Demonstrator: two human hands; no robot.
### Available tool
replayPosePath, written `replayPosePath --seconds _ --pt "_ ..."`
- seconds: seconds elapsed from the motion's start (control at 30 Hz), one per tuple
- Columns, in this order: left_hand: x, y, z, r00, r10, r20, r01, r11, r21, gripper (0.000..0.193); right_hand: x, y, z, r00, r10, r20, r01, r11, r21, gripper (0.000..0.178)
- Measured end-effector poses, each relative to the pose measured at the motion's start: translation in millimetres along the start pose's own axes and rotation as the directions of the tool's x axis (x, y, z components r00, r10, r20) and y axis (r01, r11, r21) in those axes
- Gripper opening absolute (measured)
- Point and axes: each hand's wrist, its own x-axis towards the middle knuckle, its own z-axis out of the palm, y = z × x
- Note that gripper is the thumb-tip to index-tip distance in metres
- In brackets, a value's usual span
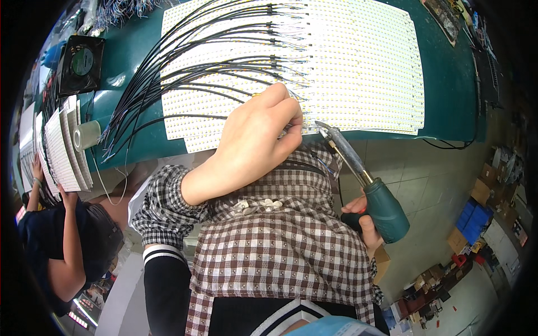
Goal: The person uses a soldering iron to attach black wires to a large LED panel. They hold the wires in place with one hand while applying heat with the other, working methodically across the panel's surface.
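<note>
My left hand [260,126] is closed in a pinch over the near edge of a white LED board stack [364,67]. A black cable [196,116] runs into its fingers; the pinched end is hidden. In my right hand [369,231] is a soldering iron [386,211] with a green body and metal barrel. Its tip points up and left, close to the board edge, just right of my left fingers. Whether the tip touches the board I cannot tell. Several more black cables [218,64] lie across the boards, their thin split wires ending along the middle row.
The boards lie on a green table [448,73]. At the left stand a black fan [81,64] and a tape roll [87,135]. Beyond them, a co-worker's hands [67,196] touch other white boards [60,151]. Boxes and a blue bin [473,221] stand at the right.
</note>
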Motion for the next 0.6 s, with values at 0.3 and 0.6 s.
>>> replayPosePath --seconds 0.3,0.6 --pt "0.0 -0.3 0.1 1.0 0.017 0.003 -0.017 1.0 0.004 0.008 1.8 3.7 0.3 0.999 -0.02 -0.038 0.017 0.998 -0.064 0.066" --pt "-2.8 -8.4 -5.8 0.984 0.177 0.028 -0.176 0.984 -0.02 0.013 5.0 7.5 -3.5 0.998 -0.045 -0.046 0.045 0.999 -0.009 0.063"
